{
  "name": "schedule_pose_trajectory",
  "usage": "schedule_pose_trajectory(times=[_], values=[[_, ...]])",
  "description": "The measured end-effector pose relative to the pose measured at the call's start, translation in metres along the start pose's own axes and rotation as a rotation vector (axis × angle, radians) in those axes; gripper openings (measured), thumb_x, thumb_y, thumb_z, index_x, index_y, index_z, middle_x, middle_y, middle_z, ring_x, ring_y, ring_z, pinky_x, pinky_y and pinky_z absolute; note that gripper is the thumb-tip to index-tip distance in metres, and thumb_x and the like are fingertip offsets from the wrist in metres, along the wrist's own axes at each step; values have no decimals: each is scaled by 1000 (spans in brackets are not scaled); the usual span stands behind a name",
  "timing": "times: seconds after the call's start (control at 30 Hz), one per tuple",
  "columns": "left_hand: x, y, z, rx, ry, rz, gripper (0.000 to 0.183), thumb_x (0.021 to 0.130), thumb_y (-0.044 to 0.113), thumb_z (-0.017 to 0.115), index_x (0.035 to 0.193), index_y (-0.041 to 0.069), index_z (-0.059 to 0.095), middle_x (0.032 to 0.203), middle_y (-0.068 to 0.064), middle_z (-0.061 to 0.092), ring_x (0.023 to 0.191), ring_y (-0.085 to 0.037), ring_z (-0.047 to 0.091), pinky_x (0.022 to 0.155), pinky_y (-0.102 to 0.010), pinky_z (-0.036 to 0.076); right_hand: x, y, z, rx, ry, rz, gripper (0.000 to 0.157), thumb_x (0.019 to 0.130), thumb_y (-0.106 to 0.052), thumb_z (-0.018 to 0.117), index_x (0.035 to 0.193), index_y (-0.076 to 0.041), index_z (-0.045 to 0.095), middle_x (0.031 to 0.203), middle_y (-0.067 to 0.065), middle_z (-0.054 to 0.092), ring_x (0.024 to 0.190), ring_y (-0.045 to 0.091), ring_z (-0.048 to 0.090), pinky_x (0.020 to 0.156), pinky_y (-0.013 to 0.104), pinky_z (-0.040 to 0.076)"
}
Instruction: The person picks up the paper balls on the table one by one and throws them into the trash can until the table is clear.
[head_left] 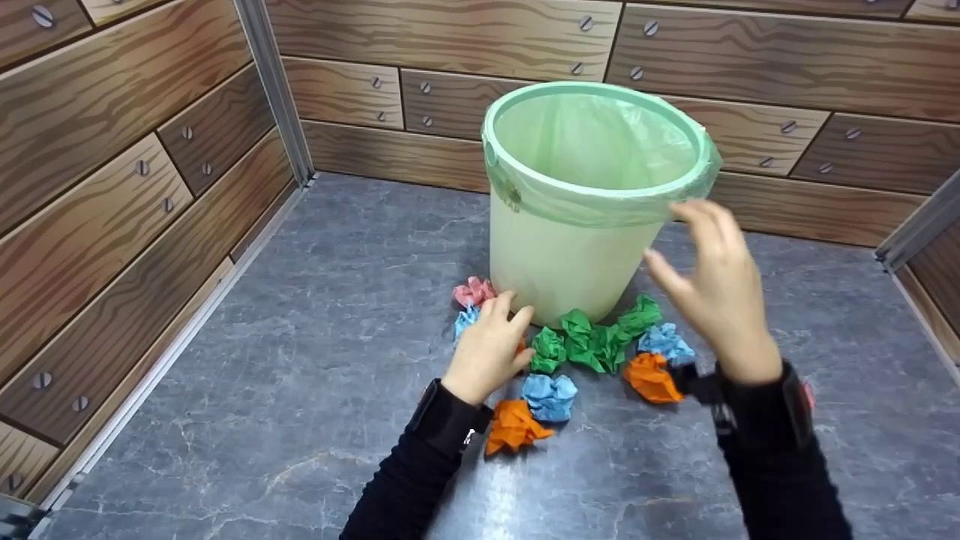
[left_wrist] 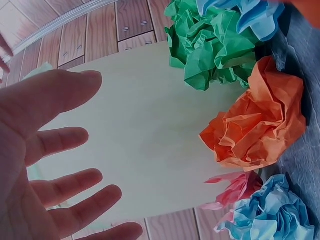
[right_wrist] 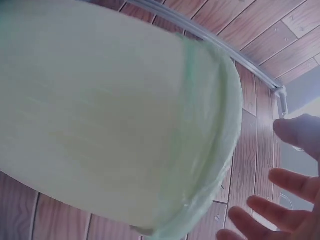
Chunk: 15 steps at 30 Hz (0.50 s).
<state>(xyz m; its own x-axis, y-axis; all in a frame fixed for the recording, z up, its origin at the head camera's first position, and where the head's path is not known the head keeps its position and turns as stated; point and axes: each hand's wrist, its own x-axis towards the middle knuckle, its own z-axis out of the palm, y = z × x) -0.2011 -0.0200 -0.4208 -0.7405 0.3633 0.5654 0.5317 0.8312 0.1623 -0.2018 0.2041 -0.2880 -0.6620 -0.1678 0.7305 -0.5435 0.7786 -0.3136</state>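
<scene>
A pale green trash bin (head_left: pixel 562 259) stands upright, a thin green plastic bag (head_left: pixel 585 208) folded over its rim. My left hand (head_left: pixel 489 349), fingers spread and holding nothing, hovers over crumpled paper in front of the bin. In the left wrist view, an orange paper ball (left_wrist: pixel 257 120) lies by the bin's wall beyond the fingertips, with green crumpled paper (left_wrist: pixel 212 45) to one side and blue paper (left_wrist: pixel 272 212) and pink paper (left_wrist: pixel 237 190) to the other. Beside the rim at the right is my right hand (head_left: pixel 720 292), fingers apart and nothing in it.
Nearer me lie a blue paper ball (head_left: pixel 550 396) and an orange paper ball (head_left: pixel 514 427). Another blue ball (head_left: pixel 665 343) and orange ball (head_left: pixel 652 378) sit by my right wrist. Wood-patterned walls (head_left: pixel 442 34) with metal corner posts enclose the grey marbled floor (head_left: pixel 300 360).
</scene>
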Motion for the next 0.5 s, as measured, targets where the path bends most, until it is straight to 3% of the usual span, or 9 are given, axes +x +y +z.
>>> schedule_pose_trajectory(times=[0.17, 0.37, 0.5], values=[[0, 1, -1, 11, 4, 18, 45, 70, 27, 72, 108, 8, 56, 116, -16, 47, 99, -27, 47, 57, -31, 49, -33, 10, 15, -14, -75, 45, 49, 72, -9, 71, 113, 7, 51, 118, 26, 45, 105, 40, 44, 86, 50, 38], [0, 2, -1, 8, -9, 19, 46, 70, 27, 72, 108, 8, 56, 116, -16, 47, 98, -27, 47, 57, -31, 49, -71, 26, 42, -67, -185, 35, 49, 71, -12, 72, 112, 6, 52, 116, 26, 46, 102, 40, 46, 73, 47, 46], [-1, 3, 0, 20, -23, 17, 47, 70, 28, 72, 109, 8, 56, 117, -16, 47, 98, -27, 48, 55, -31, 49, -89, 34, 55, -94, -263, 88, 50, 71, -14, 72, 114, 4, 53, 117, 25, 46, 102, 40, 45, 72, 52, 44]])
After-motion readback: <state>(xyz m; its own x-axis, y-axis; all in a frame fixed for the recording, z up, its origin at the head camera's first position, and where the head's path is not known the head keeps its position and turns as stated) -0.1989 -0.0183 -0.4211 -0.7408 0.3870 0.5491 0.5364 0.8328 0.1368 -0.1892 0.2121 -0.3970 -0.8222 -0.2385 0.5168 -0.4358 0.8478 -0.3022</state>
